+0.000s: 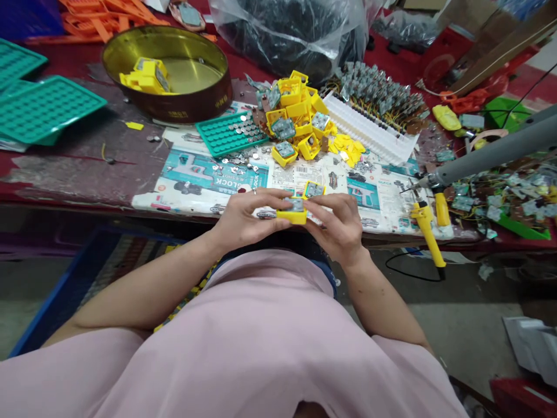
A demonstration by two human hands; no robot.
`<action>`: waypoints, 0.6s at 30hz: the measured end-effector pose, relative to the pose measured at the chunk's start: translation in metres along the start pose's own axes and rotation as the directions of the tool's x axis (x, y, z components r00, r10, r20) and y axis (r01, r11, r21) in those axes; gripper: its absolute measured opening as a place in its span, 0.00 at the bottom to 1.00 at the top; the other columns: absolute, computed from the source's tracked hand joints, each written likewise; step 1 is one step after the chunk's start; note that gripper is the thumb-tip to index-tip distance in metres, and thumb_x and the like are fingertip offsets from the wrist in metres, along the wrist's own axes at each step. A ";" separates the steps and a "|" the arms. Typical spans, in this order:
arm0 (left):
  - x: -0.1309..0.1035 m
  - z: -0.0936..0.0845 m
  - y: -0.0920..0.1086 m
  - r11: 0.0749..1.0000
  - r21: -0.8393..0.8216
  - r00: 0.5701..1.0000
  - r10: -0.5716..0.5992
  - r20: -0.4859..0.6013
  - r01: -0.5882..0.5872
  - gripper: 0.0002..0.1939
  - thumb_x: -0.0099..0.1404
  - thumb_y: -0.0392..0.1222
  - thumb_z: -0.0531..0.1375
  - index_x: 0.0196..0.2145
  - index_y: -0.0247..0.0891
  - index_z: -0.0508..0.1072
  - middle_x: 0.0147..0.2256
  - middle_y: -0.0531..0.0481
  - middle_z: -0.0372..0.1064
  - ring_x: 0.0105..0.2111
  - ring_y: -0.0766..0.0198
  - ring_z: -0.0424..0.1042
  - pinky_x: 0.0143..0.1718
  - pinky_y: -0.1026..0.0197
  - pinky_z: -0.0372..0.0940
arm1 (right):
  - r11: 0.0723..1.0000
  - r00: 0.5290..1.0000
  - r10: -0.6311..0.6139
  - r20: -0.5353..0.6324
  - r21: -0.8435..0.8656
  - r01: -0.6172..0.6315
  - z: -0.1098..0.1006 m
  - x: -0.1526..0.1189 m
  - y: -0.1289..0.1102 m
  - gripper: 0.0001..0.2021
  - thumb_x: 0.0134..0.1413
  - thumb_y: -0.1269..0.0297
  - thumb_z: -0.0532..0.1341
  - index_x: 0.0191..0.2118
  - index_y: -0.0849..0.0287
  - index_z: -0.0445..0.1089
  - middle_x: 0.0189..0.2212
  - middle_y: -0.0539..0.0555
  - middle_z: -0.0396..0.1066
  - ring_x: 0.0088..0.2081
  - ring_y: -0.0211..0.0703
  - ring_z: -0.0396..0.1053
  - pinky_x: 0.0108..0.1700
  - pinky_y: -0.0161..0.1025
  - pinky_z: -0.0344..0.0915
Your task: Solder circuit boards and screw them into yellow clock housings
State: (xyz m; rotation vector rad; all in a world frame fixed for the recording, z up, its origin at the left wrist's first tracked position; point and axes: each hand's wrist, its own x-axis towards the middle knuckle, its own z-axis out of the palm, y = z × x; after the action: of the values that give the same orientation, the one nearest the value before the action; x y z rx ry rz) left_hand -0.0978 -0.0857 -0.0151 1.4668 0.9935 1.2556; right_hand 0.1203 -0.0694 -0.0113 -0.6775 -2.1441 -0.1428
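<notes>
Between my two hands, just over the table's front edge, is a small yellow plastic case [291,217] with a grey insert [296,204] on its top. My left hand [252,216] grips its left side, the thumb below and a finger at the grey part. Fingers of my right hand [337,223] close on its right side. Just behind it on the printed cardboard [282,177] lies a second yellow case [314,189] with a grey part inside. Farther back rises a pile of yellow cases [300,110], beside a green tray [230,134] with several button cells.
A round tin [174,110] holding yellow cases stands at the back left, near green trays [56,110]. A white foam rack [369,128] of wired parts sits right of the pile. A yellow-handled tool [429,238] and a grey metal arm [496,145] are at the right.
</notes>
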 end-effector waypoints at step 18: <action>0.011 0.009 0.008 0.318 -0.723 0.697 -0.649 0.306 0.613 0.18 0.75 0.46 0.48 0.48 0.33 0.73 0.42 0.42 0.78 0.37 0.59 0.79 0.40 0.58 0.72 | 0.891 0.928 0.368 0.065 0.261 -0.372 0.008 0.008 -0.003 0.11 0.63 0.68 0.60 0.49 0.53 0.74 0.45 0.55 0.78 0.48 0.42 0.75 0.49 0.42 0.75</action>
State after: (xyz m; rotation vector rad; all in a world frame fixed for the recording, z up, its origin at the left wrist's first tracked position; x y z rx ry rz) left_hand -0.0868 -0.0779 -0.0051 0.2424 0.7378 0.8962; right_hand 0.1092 -0.0660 -0.0097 -0.9097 -1.9559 0.3556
